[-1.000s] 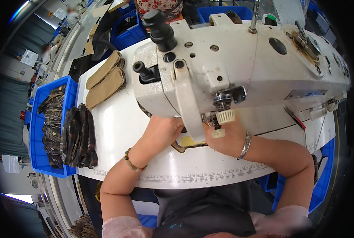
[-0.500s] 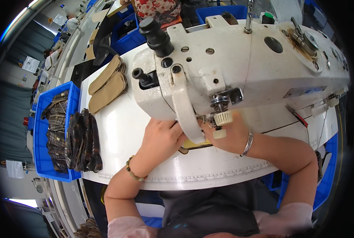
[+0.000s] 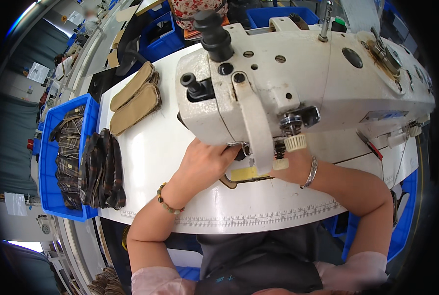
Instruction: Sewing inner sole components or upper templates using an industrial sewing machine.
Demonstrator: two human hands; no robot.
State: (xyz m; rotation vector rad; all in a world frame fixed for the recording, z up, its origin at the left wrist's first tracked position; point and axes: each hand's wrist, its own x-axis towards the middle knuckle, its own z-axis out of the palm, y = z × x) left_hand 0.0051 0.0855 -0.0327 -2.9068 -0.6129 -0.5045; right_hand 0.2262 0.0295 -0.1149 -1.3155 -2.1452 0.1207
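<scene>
- Since half a second ago the view has shifted: the cream-white metal sewing machine [image 3: 229,110] sits further right in it, covering more of the right hand [image 3: 295,173], while the yellow flat strip [image 3: 244,173] shows more fully.
- The left hand [image 3: 205,163] has its fingers bent and close together beneath the machine; whether they pinch anything I cannot tell.
- The right hand's fingers are hidden behind the machine, so their state cannot be told.
- A flat dark piece with a curved tan edge [image 3: 228,182] lies between the hands, just beside the left one, mostly hidden; the yellow strip is between the hands too.
- Under both hands stretches the glossy white tabletop [image 3: 259,201].
- Beyond the right hand, rightward, lie red-handled snips [image 3: 374,150].
- Left of the left hand and further off rest two tan sole-shaped fabric stacks [image 3: 135,114].
- Further left, dark plaid cloth pieces [image 3: 103,172] lean by a blue plastic bin [image 3: 48,167] holding more plaid cloth [image 3: 69,167].
</scene>
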